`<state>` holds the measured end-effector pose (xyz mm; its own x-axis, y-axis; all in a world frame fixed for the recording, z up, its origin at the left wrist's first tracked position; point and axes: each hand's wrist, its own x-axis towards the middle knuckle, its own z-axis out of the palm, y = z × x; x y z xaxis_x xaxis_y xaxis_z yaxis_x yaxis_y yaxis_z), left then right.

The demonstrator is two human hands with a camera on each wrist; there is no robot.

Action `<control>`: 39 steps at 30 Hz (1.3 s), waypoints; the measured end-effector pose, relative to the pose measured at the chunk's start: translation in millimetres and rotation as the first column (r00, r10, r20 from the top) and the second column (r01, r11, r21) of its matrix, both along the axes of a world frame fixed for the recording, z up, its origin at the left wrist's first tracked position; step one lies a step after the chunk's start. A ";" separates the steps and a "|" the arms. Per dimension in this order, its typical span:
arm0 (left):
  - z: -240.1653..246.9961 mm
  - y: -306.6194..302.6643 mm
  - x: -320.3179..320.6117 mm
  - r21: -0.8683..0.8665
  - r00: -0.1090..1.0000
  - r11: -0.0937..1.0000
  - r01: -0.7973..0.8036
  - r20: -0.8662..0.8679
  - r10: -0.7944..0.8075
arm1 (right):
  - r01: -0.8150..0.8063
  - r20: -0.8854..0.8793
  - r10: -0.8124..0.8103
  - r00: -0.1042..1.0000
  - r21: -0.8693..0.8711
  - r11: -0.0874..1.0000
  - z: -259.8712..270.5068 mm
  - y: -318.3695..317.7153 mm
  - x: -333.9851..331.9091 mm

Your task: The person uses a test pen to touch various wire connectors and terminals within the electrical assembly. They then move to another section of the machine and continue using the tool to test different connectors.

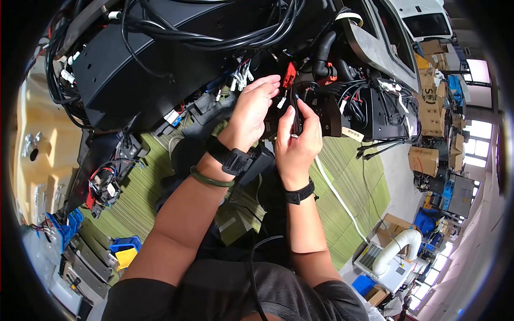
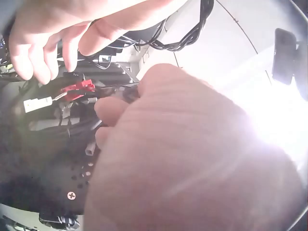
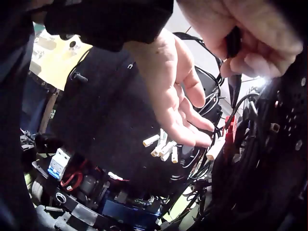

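Note:
My right hand (image 1: pixel 299 142) pinches a slim black item (image 1: pixel 294 113) between thumb and fingers; whether it is a cable or a tool I cannot tell. In the right wrist view its dark tapered end (image 3: pixel 234 89) points down from the right hand (image 3: pixel 257 41). My left hand (image 1: pixel 250 113) is held beside it with fingers relaxed, gripping nothing visible. Past the fingertips is a red connector (image 1: pixel 289 76), also in the left wrist view (image 2: pixel 79 89). A white connector (image 2: pixel 37 104) hangs below the fingers of the left hand (image 2: pixel 53 41). Several white connectors (image 3: pixel 164 148) hang near the left hand (image 3: pixel 168 91).
A large black panel (image 1: pixel 139 69) stands at the left, with thick black cables (image 1: pixel 214 41) across its top. Wire bundles (image 1: pixel 350 104) lie at the right by a grey frame (image 1: pixel 375 53). Below are a green mat (image 1: pixel 342 171) and a white hose (image 1: pixel 399 249).

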<state>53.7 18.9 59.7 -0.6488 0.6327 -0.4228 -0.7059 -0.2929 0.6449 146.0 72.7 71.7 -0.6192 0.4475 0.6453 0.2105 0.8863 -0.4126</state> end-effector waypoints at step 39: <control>4.4 -2.3 -8.6 0.005 0.997 0.997 0.074 0.037 -0.074 | -0.073 -0.036 0.072 0.997 -0.048 0.996 -6.7 0.1 -3.0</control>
<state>45.1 16.5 64.1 -0.5839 0.6802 -0.4431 -0.7491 -0.2412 0.6170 143.0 72.8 65.0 -0.6293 0.4342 0.6445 0.1316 0.8769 -0.4623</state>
